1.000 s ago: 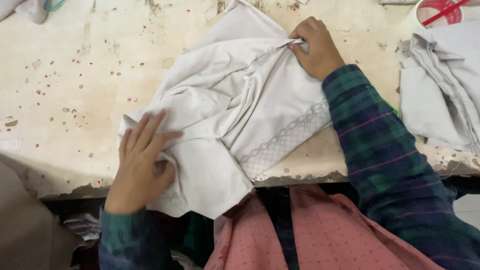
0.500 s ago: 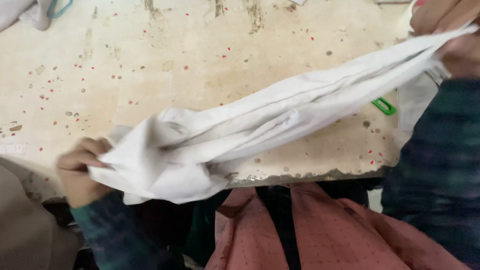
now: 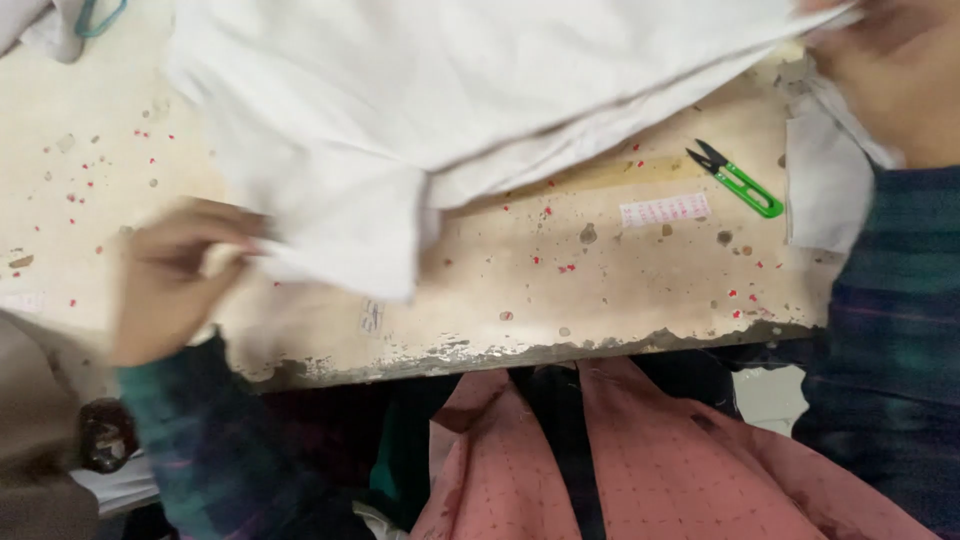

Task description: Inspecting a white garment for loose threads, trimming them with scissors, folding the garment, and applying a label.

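A white garment hangs spread above a worn, paint-speckled table. My right hand, at the upper right, grips the cloth's far corner. My left hand, at the lower left near the table's front edge, pinches a lower edge of the same cloth. Both hands are blurred by motion. The garment covers most of the table's upper half.
Green thread snips lie on the table at the right, beside a small white label strip. More white cloth is piled at the right edge. A blue-handled tool rests on fabric at the top left.
The garment was lying folded on the table; both hands lifted it and shook it out. It now hangs wider and higher, uncovering the green snips and the label.
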